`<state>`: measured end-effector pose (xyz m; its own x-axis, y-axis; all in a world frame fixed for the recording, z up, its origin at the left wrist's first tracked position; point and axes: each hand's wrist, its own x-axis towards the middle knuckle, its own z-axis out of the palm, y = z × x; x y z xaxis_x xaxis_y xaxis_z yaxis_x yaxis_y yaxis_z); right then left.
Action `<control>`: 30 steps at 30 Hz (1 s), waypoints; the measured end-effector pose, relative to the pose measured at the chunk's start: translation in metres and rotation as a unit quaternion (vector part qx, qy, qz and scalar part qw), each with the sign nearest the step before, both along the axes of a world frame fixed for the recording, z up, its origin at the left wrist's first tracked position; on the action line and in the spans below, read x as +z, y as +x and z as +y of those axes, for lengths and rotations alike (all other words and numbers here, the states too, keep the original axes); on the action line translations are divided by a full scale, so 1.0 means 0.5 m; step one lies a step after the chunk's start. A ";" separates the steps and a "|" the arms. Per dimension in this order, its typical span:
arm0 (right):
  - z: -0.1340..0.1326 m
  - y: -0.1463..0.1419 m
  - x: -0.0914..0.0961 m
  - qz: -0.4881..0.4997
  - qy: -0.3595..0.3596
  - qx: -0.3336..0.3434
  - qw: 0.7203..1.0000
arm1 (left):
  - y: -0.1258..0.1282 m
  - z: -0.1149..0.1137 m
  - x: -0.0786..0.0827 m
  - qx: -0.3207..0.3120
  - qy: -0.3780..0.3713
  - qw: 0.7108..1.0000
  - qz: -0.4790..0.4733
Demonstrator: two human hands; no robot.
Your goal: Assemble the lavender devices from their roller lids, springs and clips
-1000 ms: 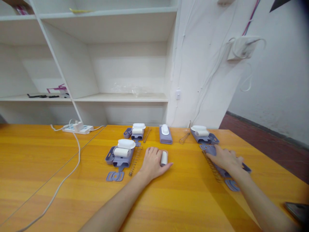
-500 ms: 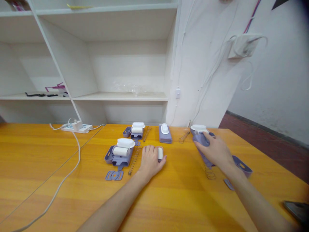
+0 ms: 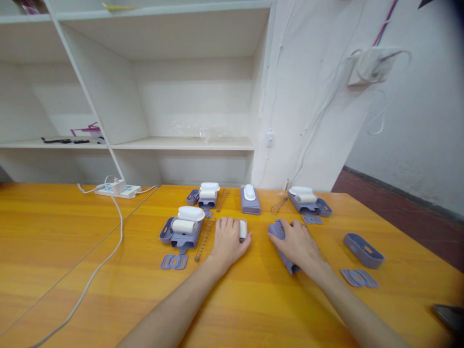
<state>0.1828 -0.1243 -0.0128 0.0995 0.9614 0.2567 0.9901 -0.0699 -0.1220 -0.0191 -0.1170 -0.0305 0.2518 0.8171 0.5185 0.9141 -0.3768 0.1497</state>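
Observation:
My left hand [image 3: 228, 241] rests on the table, its fingers curled over a piece with a white roller [image 3: 242, 231] that shows between the index finger and thumb. The rest of that piece is hidden under the palm. My right hand [image 3: 299, 244] grips a purple plastic housing [image 3: 284, 256], which lies slanted on the table, its hollow end toward me. A metal spring [image 3: 318, 245] is partly hidden behind the right wrist. To the right lie an oval purple cap [image 3: 363, 250] and flat purple plates [image 3: 358, 278]. Left of my left hand lies a long coil spring [image 3: 205, 240].
Similar sets of purple and white parts stand at the left [image 3: 185, 227], back left [image 3: 208, 195] and back right [image 3: 306, 199]. One purple-and-white unit [image 3: 250, 199] stands at back centre. A power strip [image 3: 119, 188] and a dark phone-like object [image 3: 449, 314] lie near the sides.
My right hand has moved left and toward me with the purple housing, away from the back-right parts. My left hand stays in place.

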 end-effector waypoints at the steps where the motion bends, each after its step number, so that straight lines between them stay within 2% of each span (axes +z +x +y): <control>1: 0.002 0.004 0.001 -0.001 -0.001 -0.003 1.000 | 0.000 0.000 -0.001 0.000 0.002 1.000 -0.001; 10: 0.008 0.018 -0.002 -0.009 -0.002 -0.037 0.999 | 0.000 0.003 -0.009 0.024 0.033 0.999 0.007; 17: 0.001 -0.005 -0.008 0.001 0.025 0.001 1.000 | 0.001 -0.001 -0.003 0.041 0.039 0.998 0.006; 21: -0.008 -0.032 -0.015 0.067 0.083 0.085 0.991 | 0.002 -0.004 0.001 0.039 0.048 0.998 0.003; 27: -0.033 -0.055 -0.026 0.145 0.247 0.164 0.944 | -0.002 -0.006 0.002 0.028 0.053 0.998 -0.005; 30: -0.043 -0.053 -0.034 0.146 0.264 0.190 0.934 | -0.003 -0.006 0.001 0.027 0.052 0.998 -0.007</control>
